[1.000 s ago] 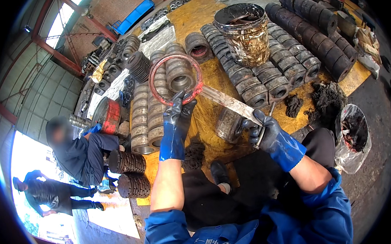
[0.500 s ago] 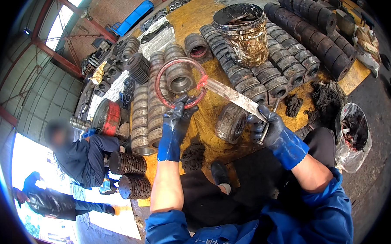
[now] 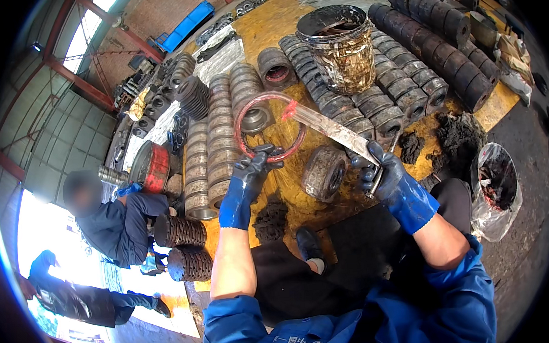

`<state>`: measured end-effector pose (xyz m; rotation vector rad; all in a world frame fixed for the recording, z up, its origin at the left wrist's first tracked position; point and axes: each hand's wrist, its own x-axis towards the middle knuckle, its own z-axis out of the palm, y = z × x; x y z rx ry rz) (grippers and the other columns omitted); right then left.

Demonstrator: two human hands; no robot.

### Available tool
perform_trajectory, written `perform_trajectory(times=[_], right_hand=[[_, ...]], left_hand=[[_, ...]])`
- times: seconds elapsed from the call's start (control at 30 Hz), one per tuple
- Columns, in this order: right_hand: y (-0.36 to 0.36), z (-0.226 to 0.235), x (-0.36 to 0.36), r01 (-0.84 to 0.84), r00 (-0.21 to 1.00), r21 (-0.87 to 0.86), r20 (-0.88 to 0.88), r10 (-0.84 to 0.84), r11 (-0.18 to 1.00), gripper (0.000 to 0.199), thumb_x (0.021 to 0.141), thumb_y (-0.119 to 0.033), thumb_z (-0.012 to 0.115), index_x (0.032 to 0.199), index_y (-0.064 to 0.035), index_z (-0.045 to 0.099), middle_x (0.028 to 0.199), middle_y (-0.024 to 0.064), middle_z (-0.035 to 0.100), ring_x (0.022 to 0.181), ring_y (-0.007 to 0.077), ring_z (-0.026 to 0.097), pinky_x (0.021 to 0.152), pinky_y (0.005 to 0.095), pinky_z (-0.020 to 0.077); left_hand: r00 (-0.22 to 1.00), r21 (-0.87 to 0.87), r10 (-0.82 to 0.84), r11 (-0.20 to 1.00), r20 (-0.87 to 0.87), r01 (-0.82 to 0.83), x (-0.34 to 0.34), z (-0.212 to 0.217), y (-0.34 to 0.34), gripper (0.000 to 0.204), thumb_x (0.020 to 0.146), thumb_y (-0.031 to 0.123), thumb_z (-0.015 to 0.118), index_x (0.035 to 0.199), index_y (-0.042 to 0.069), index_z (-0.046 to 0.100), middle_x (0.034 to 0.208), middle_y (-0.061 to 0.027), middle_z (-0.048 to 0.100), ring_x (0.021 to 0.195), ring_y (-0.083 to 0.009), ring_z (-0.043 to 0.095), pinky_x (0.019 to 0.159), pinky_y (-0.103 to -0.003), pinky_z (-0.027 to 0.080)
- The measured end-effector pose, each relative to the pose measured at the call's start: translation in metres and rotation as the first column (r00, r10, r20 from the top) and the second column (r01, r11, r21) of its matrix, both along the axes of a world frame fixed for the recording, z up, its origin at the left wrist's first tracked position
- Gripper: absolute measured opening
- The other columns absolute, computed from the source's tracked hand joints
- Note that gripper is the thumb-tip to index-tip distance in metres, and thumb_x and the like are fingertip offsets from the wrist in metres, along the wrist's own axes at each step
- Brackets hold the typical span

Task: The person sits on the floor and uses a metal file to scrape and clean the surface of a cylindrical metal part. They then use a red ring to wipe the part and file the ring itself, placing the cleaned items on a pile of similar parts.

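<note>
Gently: left hand (image 3: 250,175) pinches ring (image 3: 238,128) near seven o'clock; right hand (image 3: 390,174) clasps blade (image 3: 333,130). Best keep blade flat, pressing red paste (image 3: 289,109) evenly around one o'clock.

Head camera, left of 2 fisheyes. Worn on the person's head; looks down and forward over the jacket (image 3: 343,331). Takes in left hand (image 3: 250,174) and right hand (image 3: 390,177) close by, mid-view; bucket (image 3: 343,63) farther off; brick wall (image 3: 140,21) far back, upper left. Bends straight edges toward the margin.
</note>
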<state>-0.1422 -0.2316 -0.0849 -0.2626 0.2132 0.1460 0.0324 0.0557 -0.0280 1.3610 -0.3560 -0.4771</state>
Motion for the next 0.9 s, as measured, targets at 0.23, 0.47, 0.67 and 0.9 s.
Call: perform_trajectory(times=[0.23, 0.47, 0.67, 0.9], right_hand=[[-0.004, 0.003, -0.004, 0.002, 1.000, -0.014, -0.016, -0.002, 1.000, 0.039, 0.095, -0.040, 0.059, 0.120, -0.0097, 0.057, 0.082, 0.0119, 0.072, 0.049, 0.0148, 0.061, 0.043, 0.0304, 0.0462], [0.001, 0.015, -0.004, -0.008, 0.999, -0.009, 0.039, 0.008, 1.000, 0.036, 0.096, -0.039, 0.055, 0.119, -0.0114, 0.056, 0.083, 0.0081, 0.068, 0.051, 0.0146, 0.056, 0.047, 0.0334, 0.0428], [-0.057, 0.082, -0.040, 0.239, 0.947, -0.099, 0.244, -0.209, 0.966, 0.031, 0.096, -0.041, 0.054, 0.106, -0.0118, 0.059, 0.076, 0.0011, 0.060, 0.052, 0.0110, 0.047, 0.048, 0.0320, 0.0368], [-0.156, 0.085, -0.129, 0.510, 0.856, -0.205, 0.217, -0.469, 0.836, 0.013, 0.093, -0.030, 0.060, 0.091, -0.0180, 0.056, 0.092, 0.0083, 0.065, 0.065, 0.0183, 0.055, 0.056, 0.0364, 0.0456]], left_hand=[[0.997, 0.136, -0.080, 0.988, 0.014, 0.077, -0.009, -0.001, -0.009, 0.037, 0.094, 0.016, 0.063, 0.123, -0.005, 0.057, 0.114, -0.0165, 0.066, 0.097, -0.0258, 0.065, 0.085, -0.038, 0.057], [0.867, 0.385, -0.102, 0.916, 0.489, -0.110, 0.037, -0.040, 0.017, 0.037, 0.096, 0.015, 0.060, 0.126, -0.006, 0.054, 0.117, -0.0169, 0.063, 0.102, -0.0257, 0.063, 0.086, -0.036, 0.058], [0.745, 0.600, -0.253, 0.763, 0.617, -0.238, 0.020, -0.010, -0.026, 0.041, 0.093, 0.024, 0.063, 0.129, 0.004, 0.057, 0.120, -0.0127, 0.065, 0.108, -0.0236, 0.062, 0.093, -0.036, 0.049], [0.951, 0.484, 0.020, 0.857, 0.309, -0.175, 0.046, -0.056, 0.030, 0.041, 0.093, 0.034, 0.063, 0.122, 0.004, 0.063, 0.110, -0.0037, 0.066, 0.092, -0.0159, 0.057, 0.078, -0.037, 0.047]])
